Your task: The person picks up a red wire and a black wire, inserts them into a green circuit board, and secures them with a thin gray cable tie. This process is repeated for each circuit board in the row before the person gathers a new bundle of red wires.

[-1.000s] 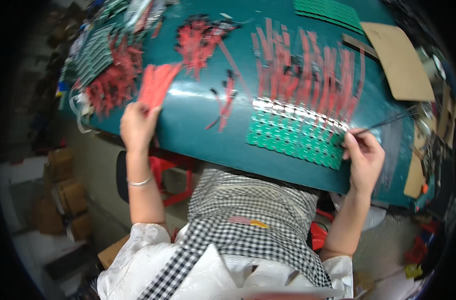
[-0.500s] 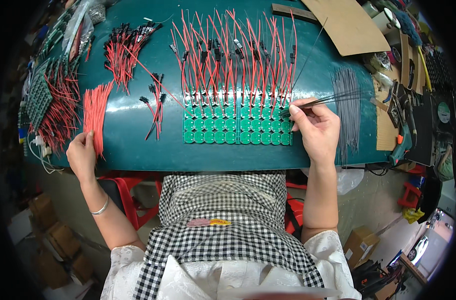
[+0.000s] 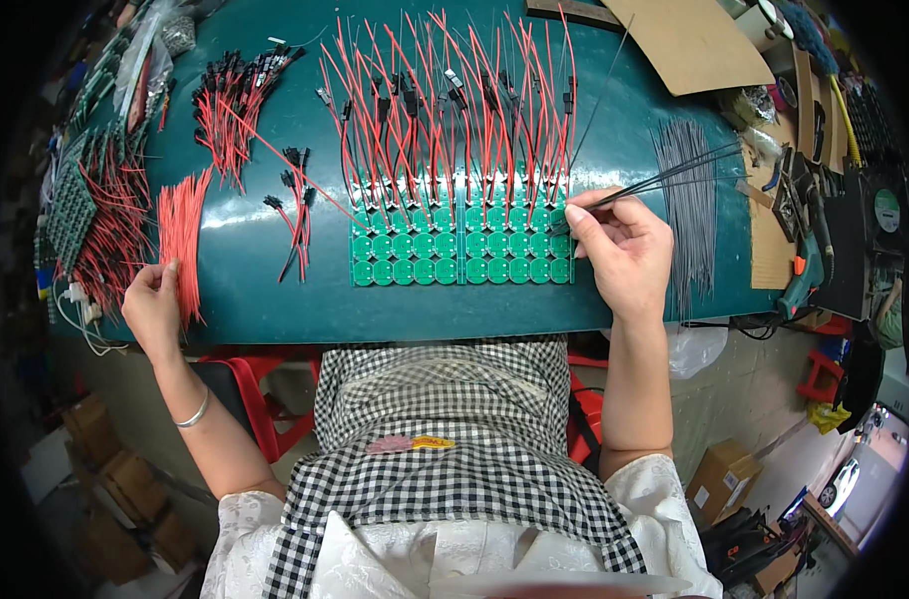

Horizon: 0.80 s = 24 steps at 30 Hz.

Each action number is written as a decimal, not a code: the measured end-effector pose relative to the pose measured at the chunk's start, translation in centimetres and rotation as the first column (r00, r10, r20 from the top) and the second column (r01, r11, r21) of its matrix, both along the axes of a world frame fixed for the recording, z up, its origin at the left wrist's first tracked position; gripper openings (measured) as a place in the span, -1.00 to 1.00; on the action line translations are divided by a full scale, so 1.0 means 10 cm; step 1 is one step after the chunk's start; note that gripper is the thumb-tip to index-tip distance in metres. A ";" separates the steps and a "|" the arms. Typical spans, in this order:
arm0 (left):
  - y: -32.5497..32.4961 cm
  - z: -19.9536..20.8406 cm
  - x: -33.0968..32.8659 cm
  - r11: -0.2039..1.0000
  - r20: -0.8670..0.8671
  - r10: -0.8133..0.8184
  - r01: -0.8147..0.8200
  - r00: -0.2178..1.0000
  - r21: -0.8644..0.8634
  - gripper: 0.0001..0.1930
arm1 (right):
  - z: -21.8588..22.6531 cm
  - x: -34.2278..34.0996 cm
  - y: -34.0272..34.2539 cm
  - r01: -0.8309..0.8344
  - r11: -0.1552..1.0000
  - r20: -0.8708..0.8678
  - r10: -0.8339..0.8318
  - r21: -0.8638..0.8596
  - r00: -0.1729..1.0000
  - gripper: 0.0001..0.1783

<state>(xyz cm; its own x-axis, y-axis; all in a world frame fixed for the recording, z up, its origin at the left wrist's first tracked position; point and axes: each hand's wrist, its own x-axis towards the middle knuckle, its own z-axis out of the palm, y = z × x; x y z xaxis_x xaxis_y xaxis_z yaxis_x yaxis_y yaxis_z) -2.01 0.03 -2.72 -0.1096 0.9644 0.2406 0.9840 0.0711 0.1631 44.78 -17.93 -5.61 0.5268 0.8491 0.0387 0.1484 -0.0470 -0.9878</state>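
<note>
My right hand (image 3: 629, 255) is closed in a pinch around several thin black wires (image 3: 664, 178). Their long ends fan out to the right, and their short ends reach over the right edge of the green circuit board panel (image 3: 405, 272). This panel of round boards lies flat, with red and black wires (image 3: 415, 130) standing along its far rows. At the left, my left hand (image 3: 153, 304) has its thumb and fingers pinched on the edge of a bundle of loose red wires (image 3: 182, 240). How many strands it grips is hidden.
Loose black wires (image 3: 686, 210) lie right of my right hand. Connector leads sit in a large pile (image 3: 230, 115) and a small group (image 3: 297, 215). Wired panels (image 3: 75, 205) are stacked far left. Cardboard (image 3: 689, 45), pliers (image 3: 796, 195) and a glue gun (image 3: 800, 283) occupy the right side.
The view has shifted slightly, moving the panel a little left in the picture. The long ends of the black wires in my right hand spread wider. My left hand stays at the red wires.
</note>
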 end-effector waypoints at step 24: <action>-1.24 -0.20 1.97 0.746 0.963 -0.195 0.666 0.186 0.022 -0.89 | 0.13 -0.01 0.00 -0.029 1.000 0.038 0.028 0.012 0.999 -0.86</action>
<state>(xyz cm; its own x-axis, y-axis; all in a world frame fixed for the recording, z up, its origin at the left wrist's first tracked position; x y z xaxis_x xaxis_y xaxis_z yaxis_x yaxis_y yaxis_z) 17.69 -12.40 -4.68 0.4482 0.8937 -0.0192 0.1127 -0.0352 0.9930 44.71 -17.91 -4.36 0.5002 0.8632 0.0690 0.1865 -0.0296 -0.9820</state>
